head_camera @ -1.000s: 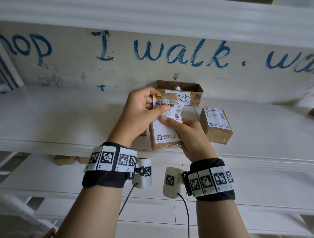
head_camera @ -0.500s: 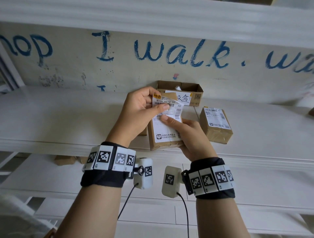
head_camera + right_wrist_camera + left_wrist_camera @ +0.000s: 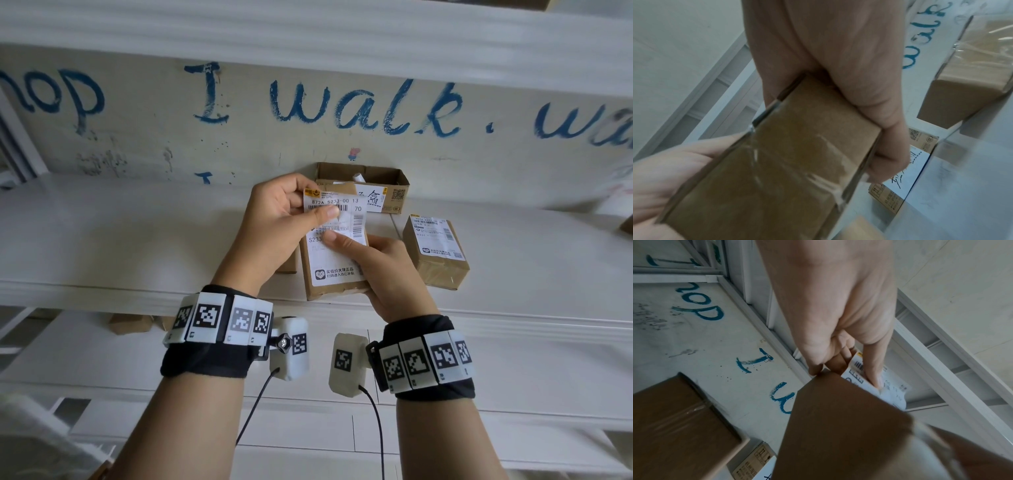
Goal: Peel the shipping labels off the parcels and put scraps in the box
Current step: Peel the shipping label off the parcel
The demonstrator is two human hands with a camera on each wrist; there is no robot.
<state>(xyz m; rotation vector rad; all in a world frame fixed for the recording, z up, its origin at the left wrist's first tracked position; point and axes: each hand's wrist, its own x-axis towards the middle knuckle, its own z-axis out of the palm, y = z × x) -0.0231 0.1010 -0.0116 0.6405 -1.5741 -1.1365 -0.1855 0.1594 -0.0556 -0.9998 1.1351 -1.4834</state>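
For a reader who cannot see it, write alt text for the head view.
Two hands peel a white shipping label off a small brown parcel: the left hand pinches the lifted top edge, the right hand grips the parcel. Behind, on the white shelf, sit an open cardboard box and another labelled parcel.

Parcels, a half-peeled label and the scrap box on the white shelf

A brown taped parcel (image 3: 337,274) is held up at the near edge, its white shipping label (image 3: 334,219) lifted at the top; a second labelled parcel (image 3: 436,253) sits right, and the open cardboard box (image 3: 363,186) stands behind, against the wall.
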